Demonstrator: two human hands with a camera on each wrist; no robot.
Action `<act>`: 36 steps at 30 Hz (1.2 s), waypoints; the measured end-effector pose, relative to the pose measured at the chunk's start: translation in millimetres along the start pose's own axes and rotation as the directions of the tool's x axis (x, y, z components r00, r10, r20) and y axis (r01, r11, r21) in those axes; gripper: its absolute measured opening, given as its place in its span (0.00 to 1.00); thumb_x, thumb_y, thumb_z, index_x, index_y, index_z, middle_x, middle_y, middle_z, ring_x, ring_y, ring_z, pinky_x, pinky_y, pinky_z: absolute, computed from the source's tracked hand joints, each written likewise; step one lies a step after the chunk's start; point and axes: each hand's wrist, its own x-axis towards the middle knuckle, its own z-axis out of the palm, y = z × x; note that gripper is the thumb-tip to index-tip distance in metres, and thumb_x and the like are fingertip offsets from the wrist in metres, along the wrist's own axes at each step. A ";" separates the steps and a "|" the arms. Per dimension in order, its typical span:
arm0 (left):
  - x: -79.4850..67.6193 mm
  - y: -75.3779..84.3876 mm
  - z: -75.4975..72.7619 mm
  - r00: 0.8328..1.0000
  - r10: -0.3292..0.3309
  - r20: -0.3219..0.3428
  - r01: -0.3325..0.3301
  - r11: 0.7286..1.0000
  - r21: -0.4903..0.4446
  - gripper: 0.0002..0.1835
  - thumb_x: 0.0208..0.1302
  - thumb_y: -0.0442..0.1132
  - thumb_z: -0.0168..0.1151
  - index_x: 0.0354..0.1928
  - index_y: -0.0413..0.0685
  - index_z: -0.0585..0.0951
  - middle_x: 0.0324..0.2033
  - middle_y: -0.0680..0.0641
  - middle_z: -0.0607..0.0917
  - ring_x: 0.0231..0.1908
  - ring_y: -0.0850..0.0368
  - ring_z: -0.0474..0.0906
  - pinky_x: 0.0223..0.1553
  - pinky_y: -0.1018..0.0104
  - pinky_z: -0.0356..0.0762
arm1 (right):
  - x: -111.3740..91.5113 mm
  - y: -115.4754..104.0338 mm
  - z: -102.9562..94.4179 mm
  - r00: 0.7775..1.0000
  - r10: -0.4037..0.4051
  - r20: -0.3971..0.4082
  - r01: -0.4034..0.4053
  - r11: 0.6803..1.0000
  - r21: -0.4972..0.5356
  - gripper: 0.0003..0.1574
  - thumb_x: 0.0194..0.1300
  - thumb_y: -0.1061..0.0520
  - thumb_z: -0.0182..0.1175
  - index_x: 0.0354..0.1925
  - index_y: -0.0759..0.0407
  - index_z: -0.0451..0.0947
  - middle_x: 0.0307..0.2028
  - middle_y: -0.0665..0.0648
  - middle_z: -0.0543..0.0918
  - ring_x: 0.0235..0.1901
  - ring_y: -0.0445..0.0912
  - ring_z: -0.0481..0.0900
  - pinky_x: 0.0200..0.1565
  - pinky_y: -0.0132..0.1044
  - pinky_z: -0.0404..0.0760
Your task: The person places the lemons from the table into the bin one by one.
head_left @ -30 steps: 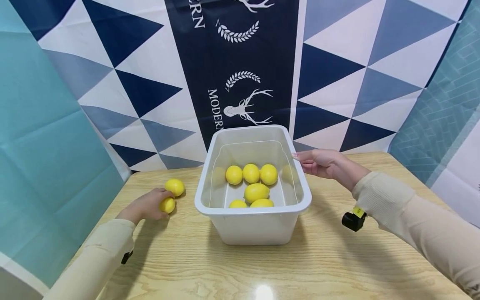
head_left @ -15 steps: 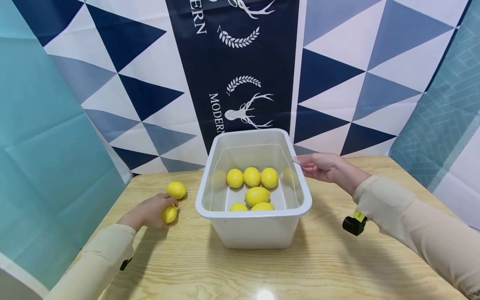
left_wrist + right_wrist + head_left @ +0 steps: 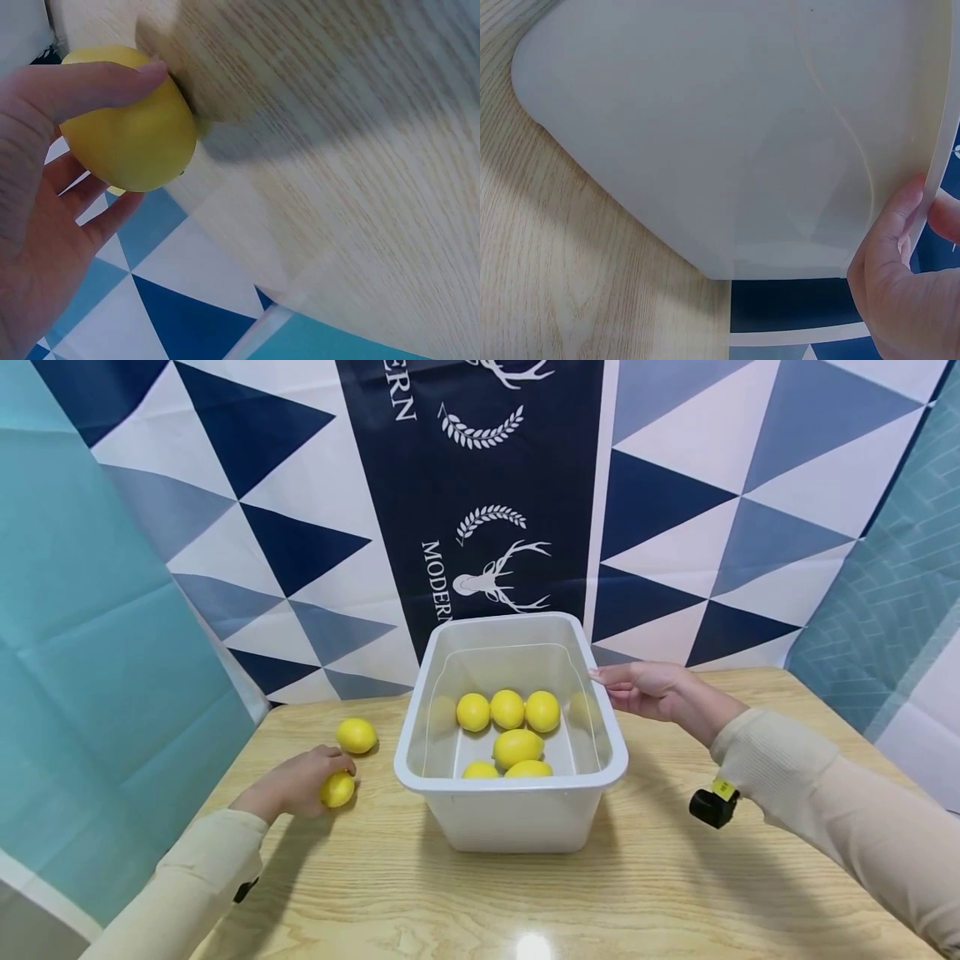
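Note:
At the left of the table in the head view, my left hand (image 3: 296,783) grips a lemon (image 3: 337,789). The left wrist view has the thumb (image 3: 112,84) laid across this lemon (image 3: 139,142), with the fingers on its other side. Just behind it on the table lies a second lemon (image 3: 356,736). My right hand (image 3: 660,692) holds the right rim of a white plastic bin (image 3: 512,814). In the right wrist view that hand (image 3: 900,277) pinches the bin's edge between thumb and fingers. Several lemons (image 3: 517,748) rest on the bin's floor, the nearest ones partly hidden by its front rim.
The wooden table (image 3: 480,906) carries the bin at its middle, close to the patterned backdrop (image 3: 300,552). Teal sheeting (image 3: 97,652) borders the left side, and another panel stands at the right. A small black device (image 3: 712,807) is strapped below the right wrist.
My left hand and its lemon have drawn slightly nearer to me, away from the lemon behind. The right hand stays at the rim. The head view has shifted a little.

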 end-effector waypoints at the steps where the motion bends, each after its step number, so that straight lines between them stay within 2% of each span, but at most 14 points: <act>1: -0.2 0.1 0.1 1.000 0.006 -0.007 -0.006 1.000 0.003 0.22 0.43 0.39 0.76 0.42 0.46 0.79 0.39 0.48 0.81 0.41 0.51 0.77 0.47 0.52 0.81 | 0.1 -0.3 -0.2 1.000 0.001 0.000 -0.001 1.000 0.001 0.03 0.64 0.60 0.61 0.35 0.53 0.77 0.31 0.49 0.85 0.33 0.38 0.84 0.43 0.27 0.85; 7: -1.6 4.0 4.0 0.999 -0.027 0.021 0.028 0.999 -0.043 0.27 0.37 0.35 0.78 0.44 0.44 0.79 0.42 0.46 0.80 0.44 0.49 0.75 0.50 0.50 0.80 | 1.4 2.0 -0.9 1.000 0.009 -0.002 -0.009 1.000 -0.001 0.03 0.64 0.60 0.61 0.37 0.53 0.76 0.31 0.49 0.85 0.33 0.38 0.85 0.43 0.27 0.84; 11: -4.4 6.7 11.7 0.998 -0.033 0.050 0.038 0.995 -0.095 0.27 0.39 0.35 0.77 0.46 0.42 0.77 0.43 0.46 0.80 0.43 0.53 0.75 0.48 0.53 0.79 | 1.1 8.7 -0.5 1.000 0.022 -0.006 -0.023 1.000 -0.012 0.13 0.64 0.59 0.61 0.46 0.54 0.70 0.31 0.48 0.85 0.34 0.38 0.85 0.44 0.26 0.84; 14: -5.3 7.2 14.3 0.998 -0.030 0.057 0.036 0.992 -0.120 0.27 0.40 0.35 0.76 0.46 0.41 0.77 0.42 0.48 0.80 0.40 0.56 0.74 0.45 0.55 0.79 | 0.4 10.7 -0.7 1.000 0.022 -0.002 -0.022 1.000 -0.019 0.16 0.64 0.59 0.61 0.49 0.55 0.68 0.32 0.48 0.84 0.34 0.38 0.85 0.44 0.26 0.84; 23: -6.5 11.2 7.1 0.993 -0.079 0.088 0.090 0.987 -0.130 0.27 0.42 0.36 0.74 0.48 0.43 0.77 0.42 0.48 0.80 0.38 0.58 0.72 0.44 0.57 0.78 | 1.1 6.1 0.2 1.000 0.014 0.008 -0.014 0.999 -0.029 0.17 0.65 0.60 0.60 0.50 0.56 0.67 0.32 0.48 0.84 0.34 0.37 0.84 0.45 0.26 0.84; 28: -6.1 12.6 0.3 0.994 -0.082 0.068 0.088 0.991 -0.100 0.26 0.42 0.36 0.74 0.48 0.44 0.78 0.44 0.46 0.80 0.39 0.57 0.73 0.46 0.55 0.79 | 0.0 3.1 0.9 1.000 0.008 0.004 -0.008 1.000 -0.026 0.18 0.65 0.60 0.59 0.51 0.56 0.67 0.32 0.48 0.84 0.34 0.37 0.84 0.44 0.26 0.84; 36: -5.5 10.7 -6.4 0.999 -0.036 0.006 0.036 0.999 -0.036 0.25 0.42 0.37 0.74 0.46 0.43 0.79 0.42 0.47 0.80 0.39 0.56 0.74 0.43 0.56 0.79 | -0.3 1.4 0.4 1.000 0.001 0.006 -0.001 1.000 -0.020 0.17 0.66 0.60 0.59 0.51 0.56 0.66 0.31 0.48 0.84 0.34 0.37 0.84 0.44 0.26 0.84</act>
